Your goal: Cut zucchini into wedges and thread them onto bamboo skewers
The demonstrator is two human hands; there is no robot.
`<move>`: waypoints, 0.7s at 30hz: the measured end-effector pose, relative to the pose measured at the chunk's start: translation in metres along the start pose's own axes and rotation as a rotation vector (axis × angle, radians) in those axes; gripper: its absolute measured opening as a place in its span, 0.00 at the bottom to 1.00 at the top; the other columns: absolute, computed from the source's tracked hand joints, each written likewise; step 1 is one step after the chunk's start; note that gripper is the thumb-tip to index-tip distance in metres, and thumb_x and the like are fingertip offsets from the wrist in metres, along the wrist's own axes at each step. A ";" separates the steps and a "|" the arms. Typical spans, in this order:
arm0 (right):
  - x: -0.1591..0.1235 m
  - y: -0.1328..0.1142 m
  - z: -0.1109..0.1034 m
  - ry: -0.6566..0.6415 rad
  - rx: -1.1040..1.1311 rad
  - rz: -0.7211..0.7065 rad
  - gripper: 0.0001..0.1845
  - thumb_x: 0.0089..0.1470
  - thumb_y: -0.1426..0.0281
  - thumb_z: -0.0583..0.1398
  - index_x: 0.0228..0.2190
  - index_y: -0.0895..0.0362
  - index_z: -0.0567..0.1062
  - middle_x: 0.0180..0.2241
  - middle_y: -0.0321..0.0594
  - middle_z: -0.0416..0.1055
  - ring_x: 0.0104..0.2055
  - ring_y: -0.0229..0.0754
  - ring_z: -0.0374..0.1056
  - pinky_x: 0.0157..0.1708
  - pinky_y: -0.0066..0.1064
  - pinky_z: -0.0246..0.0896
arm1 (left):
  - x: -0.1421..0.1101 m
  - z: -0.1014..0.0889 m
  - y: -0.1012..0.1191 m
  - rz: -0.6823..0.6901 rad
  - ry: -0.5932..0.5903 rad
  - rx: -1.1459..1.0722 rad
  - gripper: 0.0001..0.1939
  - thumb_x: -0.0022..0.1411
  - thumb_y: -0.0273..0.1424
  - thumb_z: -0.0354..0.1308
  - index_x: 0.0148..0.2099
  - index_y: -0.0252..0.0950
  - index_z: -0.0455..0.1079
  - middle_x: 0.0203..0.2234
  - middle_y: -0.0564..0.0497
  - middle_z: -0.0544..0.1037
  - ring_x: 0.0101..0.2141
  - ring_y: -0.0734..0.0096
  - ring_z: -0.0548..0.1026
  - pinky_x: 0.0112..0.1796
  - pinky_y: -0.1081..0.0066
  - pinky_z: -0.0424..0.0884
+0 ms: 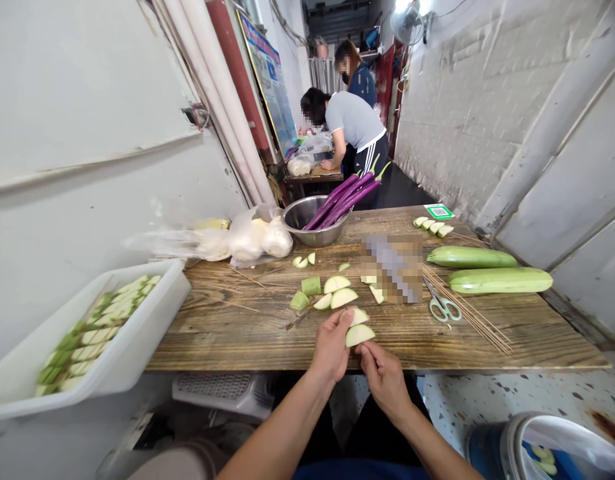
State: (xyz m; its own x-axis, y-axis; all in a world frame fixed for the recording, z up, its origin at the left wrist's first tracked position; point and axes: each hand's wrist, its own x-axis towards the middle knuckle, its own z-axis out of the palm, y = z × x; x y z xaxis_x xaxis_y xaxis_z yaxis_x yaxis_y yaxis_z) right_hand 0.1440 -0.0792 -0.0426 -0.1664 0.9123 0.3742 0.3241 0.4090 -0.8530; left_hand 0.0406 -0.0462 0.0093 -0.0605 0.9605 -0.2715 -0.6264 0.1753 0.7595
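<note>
My left hand [332, 343] is closed on half-round zucchini slices [360, 335], pale inside with a green rind, at the table's front edge. Just below them, my right hand [384, 377] pinches a thin bamboo skewer, mostly hidden by the fingers and slices. Beyond my hands lie more half-round slices [344, 297] and green zucchini chunks [311, 286]. Two whole zucchinis [500, 280] rest on the right, near loose bamboo skewers [480, 320] and scissors [444, 309] with pale green handles. A blurred patch hides part of the cutting area, with cut pieces beside it.
On the left, a white plastic bin [160, 293] holds skewered slices. A steel bowl [314, 230] with long purple eggplants [344, 199] and plastic bags [260, 233] stand at the back. A lined bucket [520, 440] is at lower right. Two people work beyond the table.
</note>
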 end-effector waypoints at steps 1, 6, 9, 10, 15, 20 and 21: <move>0.001 -0.001 0.000 -0.001 0.000 0.006 0.15 0.59 0.67 0.48 0.30 0.59 0.71 0.20 0.34 0.63 0.21 0.34 0.59 0.24 0.24 0.54 | -0.001 0.000 0.000 -0.001 -0.003 0.004 0.15 0.47 0.35 0.64 0.34 0.29 0.70 0.28 0.44 0.77 0.32 0.65 0.75 0.34 0.69 0.71; 0.001 -0.001 -0.001 0.009 0.000 0.015 0.15 0.59 0.66 0.48 0.29 0.58 0.71 0.19 0.33 0.61 0.20 0.34 0.58 0.23 0.23 0.54 | 0.004 -0.002 0.011 0.061 0.020 -0.024 0.18 0.50 0.37 0.62 0.40 0.30 0.70 0.32 0.44 0.77 0.34 0.65 0.75 0.34 0.69 0.71; -0.001 0.002 -0.001 -0.018 -0.001 -0.008 0.15 0.59 0.67 0.48 0.30 0.58 0.71 0.20 0.35 0.64 0.22 0.35 0.61 0.24 0.24 0.56 | 0.012 -0.003 0.022 0.108 0.069 -0.029 0.16 0.48 0.36 0.63 0.37 0.31 0.70 0.31 0.46 0.77 0.33 0.65 0.75 0.34 0.68 0.71; -0.001 0.003 -0.001 -0.027 -0.002 -0.018 0.15 0.59 0.67 0.48 0.31 0.58 0.71 0.21 0.35 0.65 0.23 0.35 0.62 0.25 0.24 0.57 | 0.015 -0.003 0.025 0.108 0.084 -0.024 0.16 0.47 0.35 0.64 0.36 0.31 0.70 0.30 0.46 0.77 0.33 0.64 0.75 0.33 0.68 0.71; -0.001 0.003 -0.001 -0.029 0.004 -0.045 0.14 0.59 0.68 0.48 0.32 0.58 0.72 0.22 0.36 0.67 0.23 0.36 0.63 0.25 0.24 0.57 | 0.018 -0.002 0.028 0.075 0.083 -0.014 0.14 0.47 0.33 0.65 0.34 0.30 0.69 0.28 0.47 0.76 0.32 0.63 0.76 0.30 0.69 0.71; -0.001 -0.001 -0.003 -0.013 0.001 -0.047 0.14 0.59 0.68 0.48 0.31 0.58 0.72 0.20 0.35 0.65 0.22 0.36 0.63 0.25 0.24 0.57 | 0.015 0.001 0.026 0.077 0.079 -0.010 0.14 0.46 0.34 0.65 0.33 0.30 0.70 0.27 0.46 0.76 0.31 0.63 0.76 0.28 0.70 0.71; -0.001 -0.002 -0.003 -0.011 0.002 -0.044 0.14 0.59 0.68 0.48 0.31 0.58 0.72 0.20 0.35 0.65 0.22 0.36 0.63 0.24 0.24 0.57 | 0.014 0.002 0.026 0.072 0.077 -0.005 0.14 0.46 0.34 0.65 0.34 0.30 0.70 0.27 0.46 0.76 0.31 0.62 0.76 0.28 0.69 0.71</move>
State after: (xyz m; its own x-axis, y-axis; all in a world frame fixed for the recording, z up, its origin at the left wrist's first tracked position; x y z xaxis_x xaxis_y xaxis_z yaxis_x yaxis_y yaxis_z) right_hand 0.1465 -0.0808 -0.0407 -0.1908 0.8930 0.4077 0.3144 0.4490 -0.8364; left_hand 0.0243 -0.0276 0.0264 -0.1650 0.9512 -0.2609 -0.6225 0.1048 0.7756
